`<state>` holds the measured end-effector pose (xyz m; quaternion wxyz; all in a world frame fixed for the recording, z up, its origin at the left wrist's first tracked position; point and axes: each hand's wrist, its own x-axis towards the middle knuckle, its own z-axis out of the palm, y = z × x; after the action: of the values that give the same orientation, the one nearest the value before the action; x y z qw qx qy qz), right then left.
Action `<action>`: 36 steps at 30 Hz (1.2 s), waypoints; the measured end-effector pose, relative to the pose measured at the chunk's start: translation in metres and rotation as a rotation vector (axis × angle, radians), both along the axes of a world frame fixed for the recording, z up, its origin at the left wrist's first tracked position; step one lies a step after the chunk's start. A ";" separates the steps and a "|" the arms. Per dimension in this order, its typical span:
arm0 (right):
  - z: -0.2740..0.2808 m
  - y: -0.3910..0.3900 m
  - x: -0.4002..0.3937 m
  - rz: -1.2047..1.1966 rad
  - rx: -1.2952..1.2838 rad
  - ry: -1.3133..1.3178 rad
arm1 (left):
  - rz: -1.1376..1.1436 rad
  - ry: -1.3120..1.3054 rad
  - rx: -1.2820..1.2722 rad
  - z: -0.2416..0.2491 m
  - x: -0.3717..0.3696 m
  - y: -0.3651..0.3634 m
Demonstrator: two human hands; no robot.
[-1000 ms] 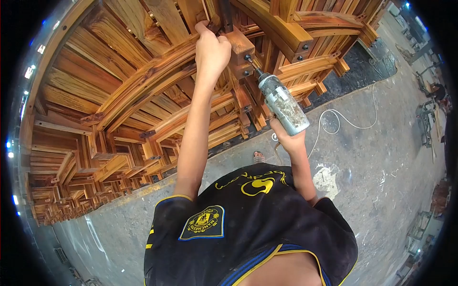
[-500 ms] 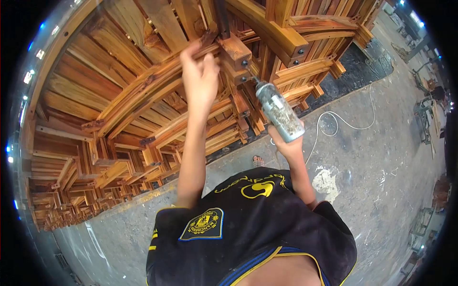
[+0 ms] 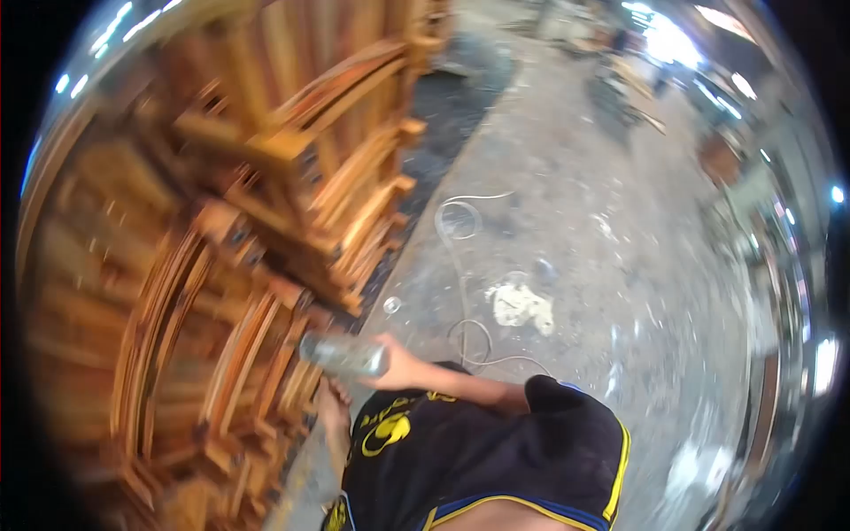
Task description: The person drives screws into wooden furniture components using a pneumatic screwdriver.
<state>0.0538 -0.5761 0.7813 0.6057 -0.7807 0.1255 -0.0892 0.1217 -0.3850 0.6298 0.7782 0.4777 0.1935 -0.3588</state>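
My right hand [image 3: 396, 363] is closed around a worn grey power drill [image 3: 343, 354], seen from its back end. The drill's front end points left toward the wooden furniture frames, and its tip is blurred. Low at the left of my body, my left hand [image 3: 332, 396] is beside the stacked wood, small and smeared by motion. Its fingers do not show clearly. Nearest to the drill are the square wooden ends [image 3: 288, 290] of the stacked frames, with dark round spots in some of them.
Slatted brown wooden furniture [image 3: 168, 292] is stacked along the left. A pale cord [image 3: 464, 265] lies in loops on the grey concrete floor [image 3: 584, 265]. A whitish patch [image 3: 521, 307] marks the floor. Boards and clutter [image 3: 637, 93] stand farther back at the right.
My view has swung right, so the wood now fills the left side. The drill has come away from the wooden frame end. My left hand has dropped from the frame to my side.
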 end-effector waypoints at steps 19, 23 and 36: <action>-0.004 0.034 -0.033 0.169 0.111 -0.261 | 0.221 -0.114 -0.325 0.116 0.018 0.014; -0.001 0.031 -0.029 0.287 0.214 -0.235 | 0.268 -0.198 -0.257 0.137 0.022 0.022; -0.010 -0.005 -0.024 0.131 0.249 -0.220 | 0.166 -0.389 -0.063 0.170 0.047 -0.036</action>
<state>0.0296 -0.5809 0.7712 0.7122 -0.6918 0.0174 -0.1181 0.1687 -0.4214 0.7993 0.8423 0.4959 0.0673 -0.2003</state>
